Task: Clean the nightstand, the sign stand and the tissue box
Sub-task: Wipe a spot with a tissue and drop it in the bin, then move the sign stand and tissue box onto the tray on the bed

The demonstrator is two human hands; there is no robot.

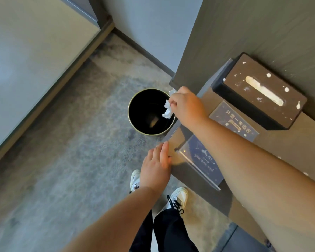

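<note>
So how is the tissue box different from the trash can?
The tissue box is a dark rectangular block on the nightstand; the trash can is round and stands on the carpet. The tissue box top is closed but for a narrow slot and spotted with white specks; the trash can is wide open, with a crumpled tissue held above it. Both are dark.
</note>
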